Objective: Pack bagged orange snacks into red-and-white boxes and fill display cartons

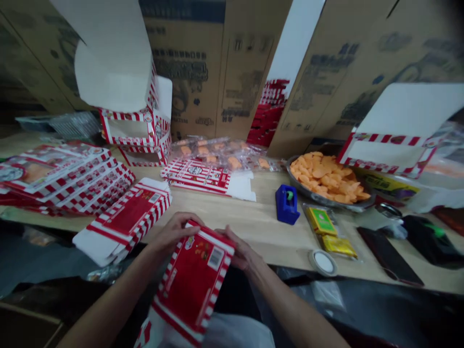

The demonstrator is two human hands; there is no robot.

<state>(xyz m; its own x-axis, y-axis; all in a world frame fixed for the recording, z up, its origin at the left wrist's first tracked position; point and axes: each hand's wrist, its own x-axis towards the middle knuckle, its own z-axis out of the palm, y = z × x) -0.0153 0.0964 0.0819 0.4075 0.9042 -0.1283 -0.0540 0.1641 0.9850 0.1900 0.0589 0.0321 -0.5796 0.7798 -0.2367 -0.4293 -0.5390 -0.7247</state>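
Between my two hands is a red-and-white striped cardboard box (194, 278), tilted, with a barcode on its upper panel and its lower end close to my body. My left hand (178, 233) is closed on its upper left corner, fingers over the edge. On the upper right side, my right hand (241, 250) grips the same box; part of its fingers is hidden behind the cardboard. Just left of my left hand lies a stack of flattened matching boxes (126, 217). Beyond the hands, another flat box (203, 176) rests on the wooden table (246, 217).
A blue tape dispenser (287, 205) stands right of centre, before a metal bowl of orange pieces (324, 176). Yellow packets (326, 227), a white round container (322, 262) and a dark flat case (389, 256) lie rightward. Assembled boxes (136, 128) stand back left; large cartons (203, 63) line the back.
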